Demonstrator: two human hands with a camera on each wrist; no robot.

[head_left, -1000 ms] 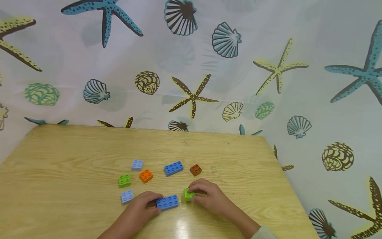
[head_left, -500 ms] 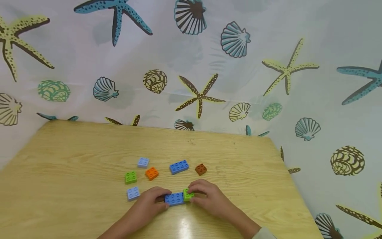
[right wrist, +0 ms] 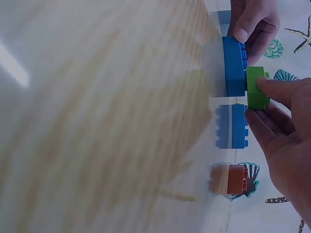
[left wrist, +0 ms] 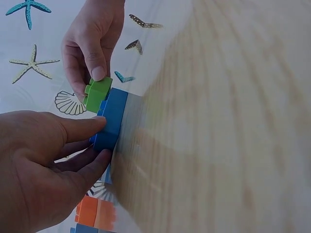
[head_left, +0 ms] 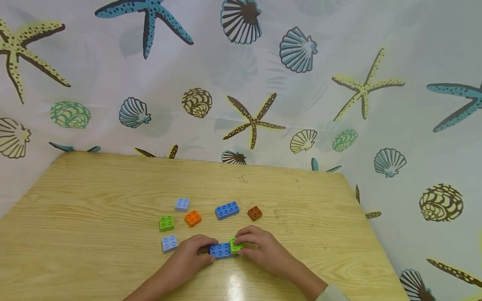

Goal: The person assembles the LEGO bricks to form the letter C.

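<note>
Stacking, I'd say: the left hand (head_left: 192, 253) pinches a blue brick (head_left: 220, 251) on the table (head_left: 113, 188), the right hand (head_left: 260, 247) a green brick (head_left: 234, 247) over its right end; next probably wants firm pressing

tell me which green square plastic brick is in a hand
The green square plastic brick pinched by the right hand; the other green brick lies untouched on the pale wood-grain table, beside the orange square plastic brick.

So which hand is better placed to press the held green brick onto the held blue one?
Probably the right hand: it pinches the green brick above one end of the blue brick, while the left hand grips the opposite end.
</note>
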